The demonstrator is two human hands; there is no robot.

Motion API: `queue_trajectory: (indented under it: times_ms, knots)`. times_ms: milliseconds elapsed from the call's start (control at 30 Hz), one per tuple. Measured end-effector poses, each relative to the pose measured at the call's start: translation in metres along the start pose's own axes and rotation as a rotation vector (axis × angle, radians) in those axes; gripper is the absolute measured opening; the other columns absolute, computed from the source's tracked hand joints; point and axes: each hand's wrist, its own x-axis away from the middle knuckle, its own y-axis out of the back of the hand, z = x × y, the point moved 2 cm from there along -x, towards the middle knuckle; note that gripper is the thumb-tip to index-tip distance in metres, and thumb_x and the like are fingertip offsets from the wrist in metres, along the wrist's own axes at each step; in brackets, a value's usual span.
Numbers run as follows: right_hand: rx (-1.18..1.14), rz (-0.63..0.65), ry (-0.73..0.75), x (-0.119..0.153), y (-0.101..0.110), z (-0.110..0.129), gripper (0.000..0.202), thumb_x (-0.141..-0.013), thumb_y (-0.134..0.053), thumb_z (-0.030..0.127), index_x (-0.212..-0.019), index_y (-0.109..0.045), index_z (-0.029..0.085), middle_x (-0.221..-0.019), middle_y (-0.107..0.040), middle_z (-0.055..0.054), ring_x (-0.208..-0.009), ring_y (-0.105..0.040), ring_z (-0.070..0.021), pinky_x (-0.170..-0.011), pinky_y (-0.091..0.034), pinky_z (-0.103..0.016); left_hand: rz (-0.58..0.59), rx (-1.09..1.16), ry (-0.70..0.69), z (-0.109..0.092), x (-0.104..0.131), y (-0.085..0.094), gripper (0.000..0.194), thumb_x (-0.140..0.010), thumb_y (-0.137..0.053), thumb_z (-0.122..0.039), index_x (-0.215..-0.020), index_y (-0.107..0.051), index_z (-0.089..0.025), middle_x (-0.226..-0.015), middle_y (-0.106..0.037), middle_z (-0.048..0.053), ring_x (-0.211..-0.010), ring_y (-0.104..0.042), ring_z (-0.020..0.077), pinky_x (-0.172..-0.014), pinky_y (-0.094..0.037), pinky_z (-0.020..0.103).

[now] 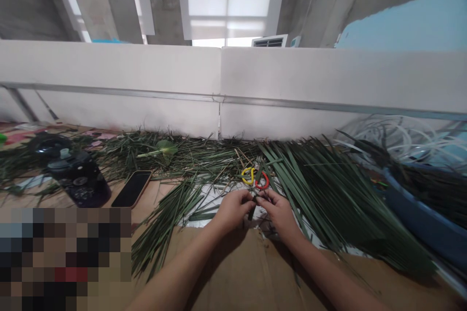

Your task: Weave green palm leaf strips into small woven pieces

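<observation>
My left hand [233,208] and my right hand [278,210] meet over the front of the work surface. Fingertips of both pinch a narrow dark green leaf strip [251,212], part of it hidden by the fingers. Just beyond them lie scissors [266,180] with one yellow and one red handle loop, their blades partly covered by leaves. To the right of my right hand spreads a large bundle of long green leaf strips [328,194]. A smaller bundle of strips [168,218] lies left of my left hand. Brown cardboard [237,272] is under my forearms.
A dark bottle [82,182] and a phone [132,189] are on the left. Cut leaves [197,155] pile along the white partition [146,65] at the back. On the right stand a blue tub [416,214] and a tangle of clear, whitish strips [412,141]. The lower left corner is blurred out.
</observation>
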Motion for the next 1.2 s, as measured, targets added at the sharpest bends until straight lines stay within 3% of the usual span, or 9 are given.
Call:
queue_trajectory:
  times_ms: [300, 433, 533, 667, 800, 933, 1067, 1200]
  knots:
    - [-0.08, 0.024, -0.03, -0.002, -0.003, -0.003, 0.025, -0.067, -0.078, 0.043, -0.074, -0.068, 0.022, -0.073, -0.064, 0.0, -0.076, -0.057, -0.021, -0.075, -0.044, -0.033, -0.019, -0.445, -0.098, -0.019, 0.009, 0.005, 0.012, -0.092, -0.061, -0.023, -0.087, -0.071, -0.021, -0.083, -0.073, 0.003, -0.078, -0.062, 0.0182, -0.067, -0.035, 0.027]
    - [-0.114, 0.009, -0.077, 0.0, -0.004, -0.004, 0.022, -0.067, -0.077, 0.04, -0.071, -0.066, 0.022, -0.071, -0.063, 0.0, -0.068, -0.055, -0.0183, -0.067, -0.044, -0.03, -0.022, -0.522, -0.143, -0.02, 0.009, 0.003, 0.017, -0.096, -0.059, -0.026, -0.086, -0.071, -0.021, -0.086, -0.074, 0.004, -0.08, -0.064, 0.0191, -0.067, -0.035, 0.027]
    - [-0.112, -0.005, -0.101, 0.002, -0.004, -0.002, 0.02, -0.069, -0.075, 0.039, -0.071, -0.064, 0.022, -0.065, -0.059, 0.002, -0.057, -0.047, -0.0149, -0.056, -0.038, -0.028, -0.011, -0.545, -0.194, -0.02, 0.009, 0.003, 0.02, -0.099, -0.055, -0.027, -0.087, -0.07, -0.021, -0.088, -0.074, 0.005, -0.081, -0.065, 0.0195, -0.068, -0.036, 0.028]
    - [-0.059, -0.033, -0.028, 0.004, -0.003, 0.004, 0.021, -0.067, -0.077, 0.039, -0.068, -0.064, 0.022, -0.066, -0.057, 0.003, -0.064, -0.049, -0.0162, -0.063, -0.039, -0.028, -0.009, -0.54, -0.24, -0.021, 0.009, 0.004, 0.02, -0.098, -0.054, -0.025, -0.087, -0.07, -0.021, -0.087, -0.073, 0.006, -0.08, -0.063, 0.0198, -0.069, -0.036, 0.028]
    - [0.068, -0.029, 0.084, 0.004, -0.002, 0.012, 0.024, -0.07, -0.075, 0.044, -0.072, -0.065, 0.023, -0.071, -0.059, 0.002, -0.071, -0.051, -0.0191, -0.068, -0.04, -0.03, -0.045, -0.324, -0.137, -0.022, 0.009, 0.006, 0.017, -0.094, -0.057, -0.026, -0.082, -0.068, -0.021, -0.08, -0.07, 0.003, -0.075, -0.059, 0.0183, -0.067, -0.036, 0.027]
    - [0.086, -0.018, 0.059, 0.005, -0.003, 0.012, 0.026, -0.07, -0.074, 0.047, -0.074, -0.064, 0.023, -0.071, -0.059, 0.001, -0.07, -0.051, -0.0203, -0.068, -0.04, -0.031, -0.057, -0.186, -0.021, -0.022, 0.008, 0.003, 0.018, -0.091, -0.057, -0.028, -0.077, -0.064, -0.021, -0.072, -0.065, 0.001, -0.071, -0.056, 0.0176, -0.065, -0.034, 0.026]
    - [0.121, -0.04, 0.086, 0.004, -0.003, 0.009, 0.025, -0.07, -0.074, 0.046, -0.073, -0.065, 0.023, -0.071, -0.06, 0.001, -0.071, -0.051, -0.0206, -0.069, -0.04, -0.032, -0.067, -0.232, -0.005, -0.021, 0.01, 0.001, 0.016, -0.091, -0.055, -0.027, -0.079, -0.064, -0.021, -0.074, -0.065, 0.001, -0.07, -0.055, 0.0174, -0.065, -0.031, 0.027]
    - [0.133, -0.04, 0.084, 0.002, -0.003, 0.002, 0.022, -0.07, -0.072, 0.043, -0.072, -0.064, 0.022, -0.069, -0.058, 0.002, -0.069, -0.049, -0.0194, -0.067, -0.038, -0.031, -0.063, -0.407, -0.1, -0.022, 0.012, 0.002, 0.017, -0.093, -0.053, -0.023, -0.078, -0.063, -0.022, -0.076, -0.066, 0.003, -0.072, -0.055, 0.0186, -0.064, -0.028, 0.028]
